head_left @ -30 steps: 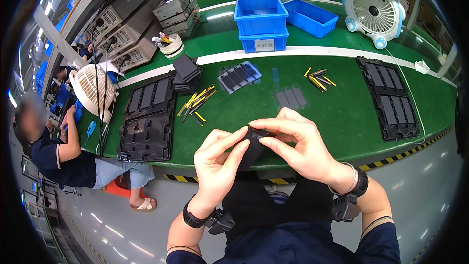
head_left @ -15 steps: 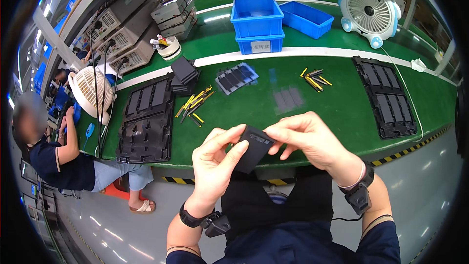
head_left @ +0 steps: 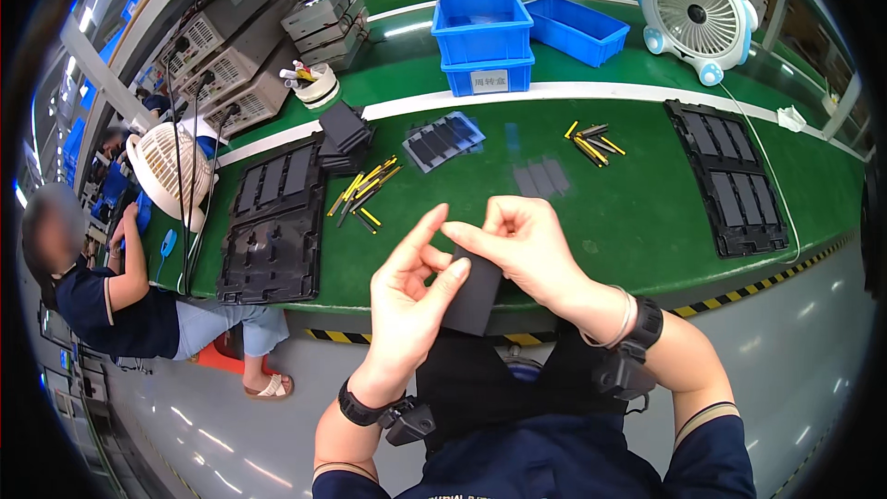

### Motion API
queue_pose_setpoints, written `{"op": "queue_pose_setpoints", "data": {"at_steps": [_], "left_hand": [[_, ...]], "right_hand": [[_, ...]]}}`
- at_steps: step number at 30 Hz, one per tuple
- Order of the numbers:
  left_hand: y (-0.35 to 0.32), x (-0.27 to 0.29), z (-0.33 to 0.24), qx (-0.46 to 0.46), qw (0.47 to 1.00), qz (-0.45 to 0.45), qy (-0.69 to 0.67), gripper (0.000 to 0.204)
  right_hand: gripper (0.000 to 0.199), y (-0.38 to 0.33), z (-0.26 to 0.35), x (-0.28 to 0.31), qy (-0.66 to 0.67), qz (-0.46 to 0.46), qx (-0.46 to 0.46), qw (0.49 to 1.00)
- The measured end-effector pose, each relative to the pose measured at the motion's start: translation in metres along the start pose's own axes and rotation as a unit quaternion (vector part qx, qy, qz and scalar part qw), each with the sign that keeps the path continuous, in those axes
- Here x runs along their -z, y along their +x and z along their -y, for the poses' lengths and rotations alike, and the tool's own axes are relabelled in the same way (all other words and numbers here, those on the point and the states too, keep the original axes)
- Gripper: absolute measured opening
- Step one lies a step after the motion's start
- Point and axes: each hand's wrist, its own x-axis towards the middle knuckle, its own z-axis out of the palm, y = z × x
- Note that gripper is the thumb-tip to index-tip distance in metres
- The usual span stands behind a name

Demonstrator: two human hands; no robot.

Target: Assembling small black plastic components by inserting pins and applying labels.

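A flat black rectangular block (head_left: pixel 476 296) is held up in front of me, over the near edge of the green table. My left hand (head_left: pixel 411 291) grips its left side, with the thumb on the face and the index finger raised beyond the upper end. Across that upper end lies my right hand (head_left: pixel 527 249), fingers curled and thumb reaching toward the left index fingertip. Those fingers cover the block's top edge, and any small piece between them is hidden. Similar black blocks (head_left: pixel 344 129) are piled at the left of the table.
Black moulded trays lie left (head_left: pixel 273 259) and right (head_left: pixel 730 185). Between them are black-and-yellow strips (head_left: pixel 365 189), more strips (head_left: pixel 593 144) and film sheets (head_left: pixel 443 141). Blue bins (head_left: pixel 485 32) and a fan (head_left: pixel 698 14) stand behind. A person (head_left: pixel 111 305) sits at left.
My right hand has moved left and over the block's upper end, covering the printed marks that showed there. The block has turned more upright, while the left hand keeps its hold.
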Motion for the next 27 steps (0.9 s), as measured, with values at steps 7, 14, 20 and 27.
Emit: {"op": "queue_pose_setpoints", "data": {"at_steps": [7,14,20,27], "left_hand": [[0.002,0.005,0.001,0.021,0.998,-0.049,-0.013,0.054],[0.001,0.003,0.012,0.023,0.998,-0.052,-0.038,0.034],[0.001,0.005,0.005,0.038,0.995,-0.065,-0.066,0.034],[-0.001,0.006,0.001,0.055,0.994,-0.059,-0.072,0.034]], "right_hand": [[0.034,-0.017,0.013,0.007,0.167,0.026,-0.162,0.972],[0.026,-0.028,0.001,0.002,0.210,0.019,-0.139,0.968],[0.031,-0.037,0.008,0.009,0.293,0.060,-0.183,0.936],[0.029,-0.029,0.012,0.015,0.348,0.064,-0.217,0.910]]}}
